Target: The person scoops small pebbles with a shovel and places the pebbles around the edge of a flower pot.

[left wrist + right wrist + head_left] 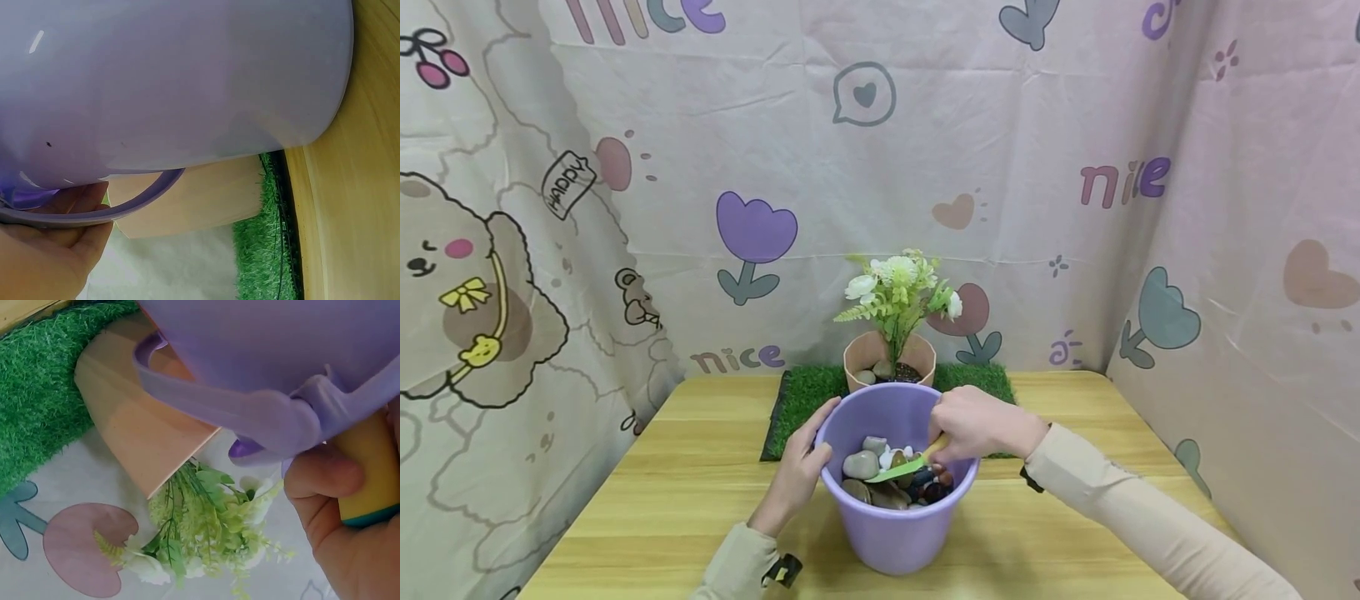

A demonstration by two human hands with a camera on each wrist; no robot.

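A purple bucket (898, 537) stands on the table, holding grey, brown, white and dark stones (861, 464). My left hand (797, 471) grips its left rim; in the left wrist view the fingers lie about the bucket's purple carry handle (145, 199). Over the right side of the opening, my right hand (981, 421) holds a small garden trowel with a light green blade (895, 472), which lies among the stones. The trowel's yellow grip (369, 465) shows in the right wrist view, with the thumb pressed along it. The blade's underside is hidden.
Close behind the bucket, a peach flowerpot (852, 364) holds white flowers with green leaves (898, 292), some stones and dark soil. It stands on a green artificial grass mat (808, 400). Printed cloth (880, 167) hangs around the wooden table (662, 500).
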